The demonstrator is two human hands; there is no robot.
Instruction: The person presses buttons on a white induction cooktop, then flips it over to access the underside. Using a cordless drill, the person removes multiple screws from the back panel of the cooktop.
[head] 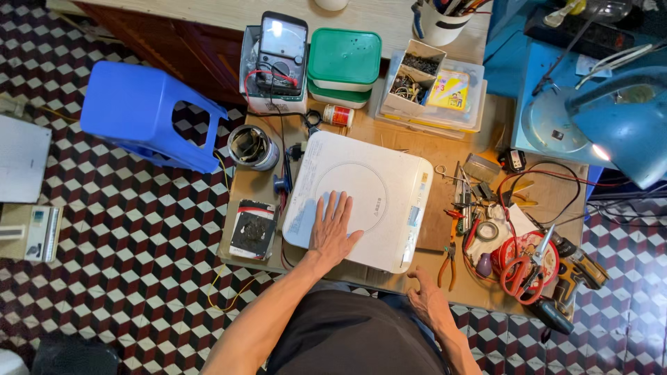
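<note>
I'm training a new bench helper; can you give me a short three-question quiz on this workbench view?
1. True or false: the left hand lies flat on the white induction cooker.
2. Which tool lies nearest the right hand? A) orange-handled pliers B) analog multimeter C) green-lidded container
3. What stands on the floor to the left of the wooden table?

Key:
1. True; the fingers are spread on its top.
2. A
3. A blue plastic stool.
</note>
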